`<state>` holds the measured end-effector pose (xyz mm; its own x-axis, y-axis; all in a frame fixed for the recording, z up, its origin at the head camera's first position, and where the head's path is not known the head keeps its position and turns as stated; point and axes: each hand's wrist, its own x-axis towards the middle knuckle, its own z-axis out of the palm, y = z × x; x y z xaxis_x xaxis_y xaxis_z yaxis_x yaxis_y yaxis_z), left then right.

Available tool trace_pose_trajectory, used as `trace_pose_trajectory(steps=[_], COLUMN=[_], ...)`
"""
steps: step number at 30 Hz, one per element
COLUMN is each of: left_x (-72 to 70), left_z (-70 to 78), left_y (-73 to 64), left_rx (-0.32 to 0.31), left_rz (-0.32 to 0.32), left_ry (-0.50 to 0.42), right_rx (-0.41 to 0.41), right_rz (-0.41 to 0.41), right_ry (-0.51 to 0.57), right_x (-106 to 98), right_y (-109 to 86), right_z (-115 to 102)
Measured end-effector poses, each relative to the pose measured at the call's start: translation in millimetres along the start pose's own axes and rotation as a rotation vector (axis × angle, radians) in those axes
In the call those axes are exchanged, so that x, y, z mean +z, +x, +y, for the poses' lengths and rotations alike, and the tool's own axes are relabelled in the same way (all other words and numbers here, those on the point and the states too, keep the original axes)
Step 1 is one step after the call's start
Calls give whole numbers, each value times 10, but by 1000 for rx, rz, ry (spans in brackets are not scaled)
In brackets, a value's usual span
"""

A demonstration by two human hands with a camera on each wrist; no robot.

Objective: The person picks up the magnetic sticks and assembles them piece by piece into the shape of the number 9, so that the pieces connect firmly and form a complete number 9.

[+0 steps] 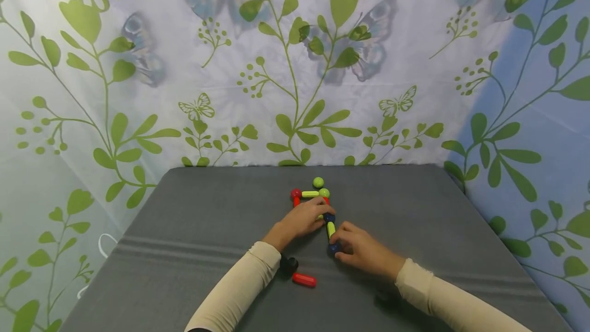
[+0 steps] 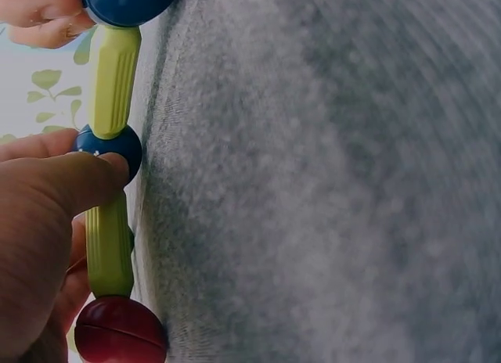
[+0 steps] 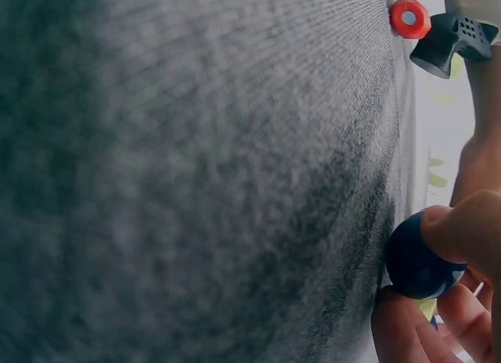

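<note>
A chain of balls and rods lies on the grey table. My left hand [image 1: 301, 218] pinches a blue ball [image 2: 92, 142] between thumb and fingers. From this ball a yellow-green rod [image 2: 113, 81] runs to a second blue ball [image 3: 419, 261], which my right hand [image 1: 364, 251] grips with thumb and fingertips. Another yellow-green rod [image 2: 109, 253] joins the left hand's ball to a dark red ball [image 2: 121, 332]. Beyond the left hand, a red ball [image 1: 296, 194], a yellow-green rod [image 1: 310, 194] and a green ball [image 1: 324, 193] form the far side of a frame, partly covered by the hand.
A loose green ball [image 1: 318, 182] sits just past the frame. Nearer me on the grey table [image 1: 193, 250] lies a separate red rod [image 1: 304, 279], close to the left forearm and its black wrist camera [image 1: 290, 264]. A patterned curtain [image 1: 295, 65] hangs behind the table.
</note>
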<state>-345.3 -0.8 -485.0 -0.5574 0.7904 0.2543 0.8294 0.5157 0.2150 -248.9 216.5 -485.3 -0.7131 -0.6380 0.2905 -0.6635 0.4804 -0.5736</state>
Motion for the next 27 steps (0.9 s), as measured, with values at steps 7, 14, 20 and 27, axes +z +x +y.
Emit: trace_pose_trajectory(steps=[7, 14, 20, 27], left_x=[-6, 31, -41, -286], left_z=[-5, 2, 38, 147], left_y=[-15, -47, -144, -518], left_rx=[-4, -8, 37, 62], left_rz=[-4, 20, 114, 179], left_ry=[-2, 2, 35, -42], right_rx=[7, -7, -24, 12], right_rz=[-10, -7, -2, -15], right_ry=[-17, 6, 17, 2], right_x=[5, 33, 55, 54], right_y=[27, 43, 34, 43], right_z=[-32, -22, 6, 45])
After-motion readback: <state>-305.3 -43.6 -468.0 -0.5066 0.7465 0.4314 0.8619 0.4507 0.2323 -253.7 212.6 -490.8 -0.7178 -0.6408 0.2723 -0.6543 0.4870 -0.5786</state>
